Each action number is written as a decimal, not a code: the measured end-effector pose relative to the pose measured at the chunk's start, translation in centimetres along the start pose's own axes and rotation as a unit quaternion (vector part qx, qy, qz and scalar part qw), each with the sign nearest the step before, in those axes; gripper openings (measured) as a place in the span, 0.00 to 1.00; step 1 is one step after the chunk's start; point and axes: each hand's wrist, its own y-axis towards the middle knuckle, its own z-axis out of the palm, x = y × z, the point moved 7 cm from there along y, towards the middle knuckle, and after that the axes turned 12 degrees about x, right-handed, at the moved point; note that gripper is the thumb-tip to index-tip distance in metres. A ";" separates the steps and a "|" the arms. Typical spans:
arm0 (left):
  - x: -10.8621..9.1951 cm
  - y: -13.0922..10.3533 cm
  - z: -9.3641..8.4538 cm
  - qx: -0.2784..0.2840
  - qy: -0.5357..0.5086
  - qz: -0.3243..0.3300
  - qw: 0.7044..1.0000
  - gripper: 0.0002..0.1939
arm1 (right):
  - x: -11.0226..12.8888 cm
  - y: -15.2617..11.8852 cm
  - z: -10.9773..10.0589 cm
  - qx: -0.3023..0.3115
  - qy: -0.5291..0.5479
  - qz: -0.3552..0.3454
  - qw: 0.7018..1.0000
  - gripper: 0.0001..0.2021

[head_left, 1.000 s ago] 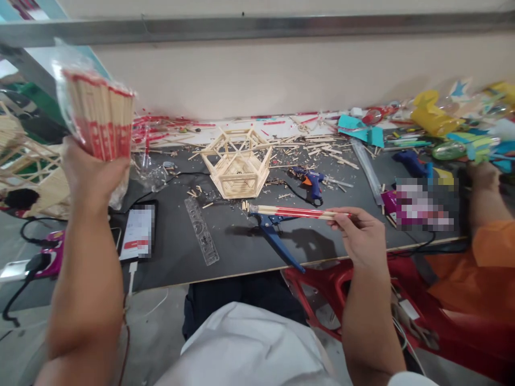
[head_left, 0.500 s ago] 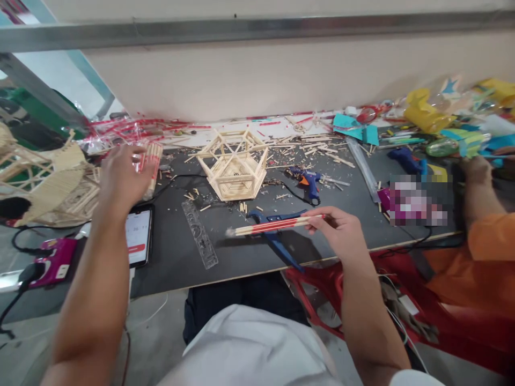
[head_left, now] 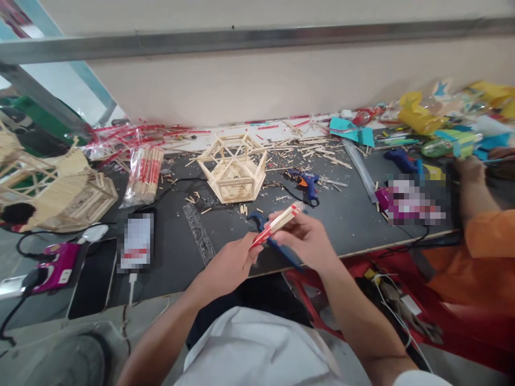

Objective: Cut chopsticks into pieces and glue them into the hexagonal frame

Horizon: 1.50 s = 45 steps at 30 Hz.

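Note:
Disposable chopsticks [head_left: 277, 221] in a clear wrapper with red print are held at a slant over the table's front part. My left hand [head_left: 235, 262] is closed around their lower end. Near the upper end, my right hand [head_left: 303, 238] has its fingers bent against the wrapper. Below the hands lies a blue cutter-like tool [head_left: 287, 254], partly hidden by them. A clear ruler [head_left: 198, 230] lies to the left of it. Beyond the hands stands a frame built of sticks [head_left: 235, 171], with a blue glue gun [head_left: 309, 185] at its right.
A bag of wrapped chopsticks [head_left: 144, 174], a phone [head_left: 135, 241] and a larger stick model [head_left: 68, 187] are at the left. Stick scraps [head_left: 317, 150] litter the back. At right, a co-worker's hand [head_left: 470, 171] is near a second glue gun [head_left: 400, 161].
My left hand has come from the bag of chopsticks at the left to the held chopsticks. My right hand has moved left and down a little, and the chopsticks now tilt upward to the right.

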 end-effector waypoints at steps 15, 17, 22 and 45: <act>1.9 -1.0 0.8 -0.086 -0.154 0.031 0.984 0.14 | -2.7 0.1 3.0 0.002 0.009 0.027 1.000 0.13; 2.1 -1.0 0.9 -0.092 -0.179 0.030 0.979 0.15 | -3.1 0.1 3.1 -0.006 0.023 0.034 0.999 0.14; 1.9 -1.3 0.8 -0.098 -0.221 0.031 0.970 0.16 | -3.7 0.1 3.1 -0.011 0.058 0.033 0.998 0.13; 2.7 -5.0 -5.1 -0.304 -0.100 -0.004 0.947 0.11 | -3.1 -1.8 0.3 -0.173 -0.096 -0.016 0.980 0.13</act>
